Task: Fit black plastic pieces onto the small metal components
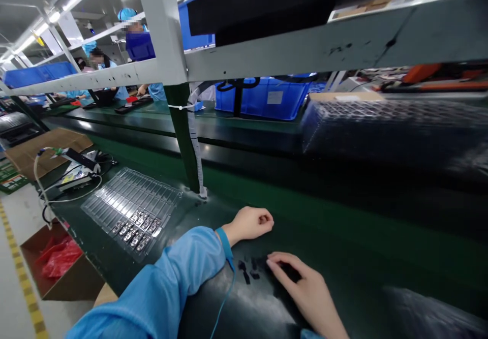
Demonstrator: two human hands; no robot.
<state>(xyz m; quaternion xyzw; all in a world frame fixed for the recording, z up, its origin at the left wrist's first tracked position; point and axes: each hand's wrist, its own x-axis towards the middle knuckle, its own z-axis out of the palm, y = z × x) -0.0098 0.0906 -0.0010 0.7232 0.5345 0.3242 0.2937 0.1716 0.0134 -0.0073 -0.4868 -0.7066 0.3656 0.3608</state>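
My left hand [253, 222], in a blue sleeve with a blue wrist strap, hovers over or rests on the dark green worktop [206, 288]. Its fingers are curled together, and anything inside them is hidden. Lower and to the right, my right hand [305, 283] has thumb and fingertips brought together in a pinch; what they hold, if anything, is too small to make out. Several small black pieces [244, 273] lie just left of those fingertips. Off to the left, a clear plastic tray [133, 191] carries rows of small electronic parts [137, 229] in its nearer compartments.
A metal post [183, 141] rises beyond my hands to a shelf beam [305, 57]. Farther back stand a blue bin [263, 97] and stacked clear trays [381, 130]. Cabled devices [80, 171] and a box with red plastic [57, 260] are left. Co-workers [133, 34] sit across the line.
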